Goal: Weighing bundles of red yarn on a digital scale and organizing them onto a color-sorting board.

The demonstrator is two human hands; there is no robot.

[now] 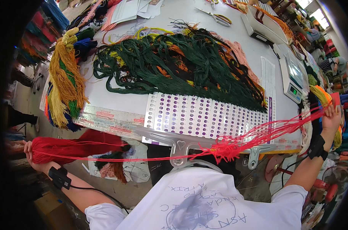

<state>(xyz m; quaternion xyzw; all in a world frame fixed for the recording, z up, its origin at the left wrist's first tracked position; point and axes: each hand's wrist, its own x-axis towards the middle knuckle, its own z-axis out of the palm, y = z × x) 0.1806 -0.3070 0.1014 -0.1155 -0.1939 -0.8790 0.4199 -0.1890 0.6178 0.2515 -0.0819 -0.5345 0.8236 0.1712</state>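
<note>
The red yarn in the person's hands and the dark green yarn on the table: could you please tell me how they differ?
The red yarn is held off the table, stretched from the left hand to the right hand; the dark green yarn lies untouched on the white table. The red is pulled into thin taut strands; the green rests slack in looped hanks. Both are bundled thread.

Red yarn (235,143): bright red strands in my hands, running from 9 o'clock to 3 o'clock.
Red hank (70,147): deeper solid red, at 9 o'clock.
Perforated board (204,117): white with rows of purple dots, at centre.
Green yarn pile (174,63): dark green mixed with orange, yellow and pink, at 12 o'clock.
Tassel bundle (65,82): mustard yellow with green, blue and orange, at 10 o'clock.
My shirt (204,203): white with grey-blue print, at 6 o'clock.
Wrist straps (60,177): black.
</note>
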